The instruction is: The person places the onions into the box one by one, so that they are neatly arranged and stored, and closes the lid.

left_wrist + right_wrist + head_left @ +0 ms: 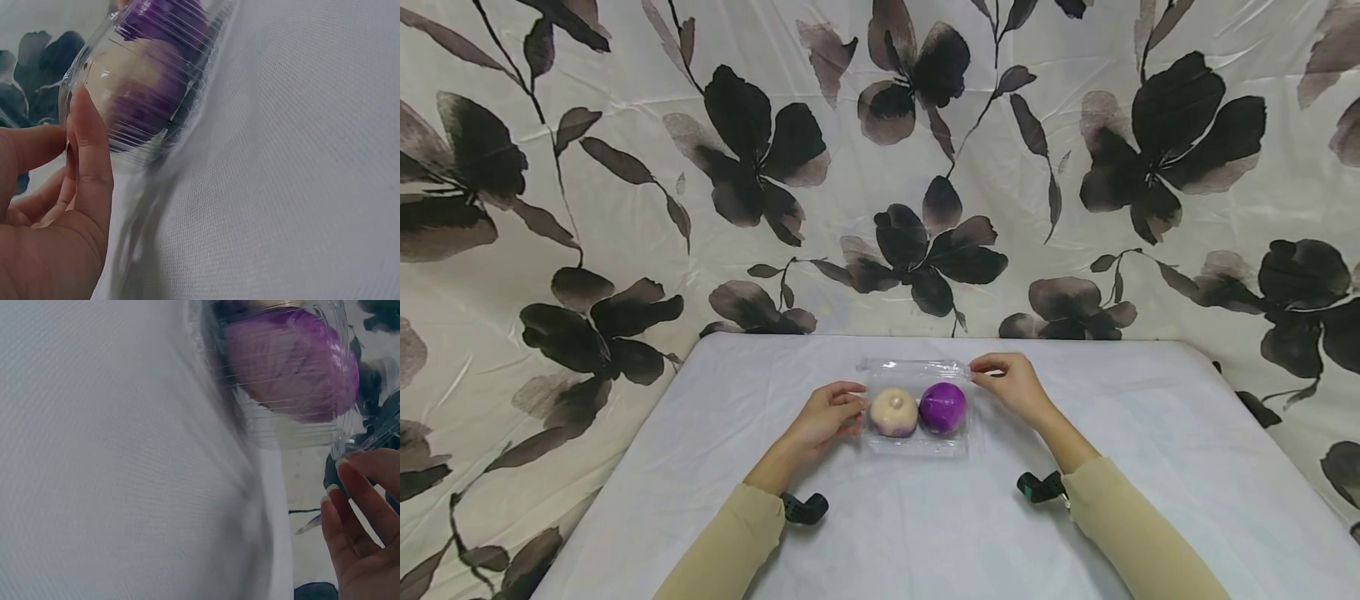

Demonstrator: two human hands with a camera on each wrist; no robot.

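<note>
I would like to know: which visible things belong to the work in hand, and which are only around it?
Belonging to the work:
clear plastic container
pale round item inside it
purple round item beside that
left hand and right hand, at the container's edges

Only around it:
white-covered table
floral backdrop
black wrist devices

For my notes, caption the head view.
Left hand and right hand hold a clear container containing pale round object and purple round object.

A creased pale cloth (842, 187) with dark flowers (1180, 104) and leaves (617, 160) fills the background behind and on both sides of the white-covered desk (917, 533).
</note>
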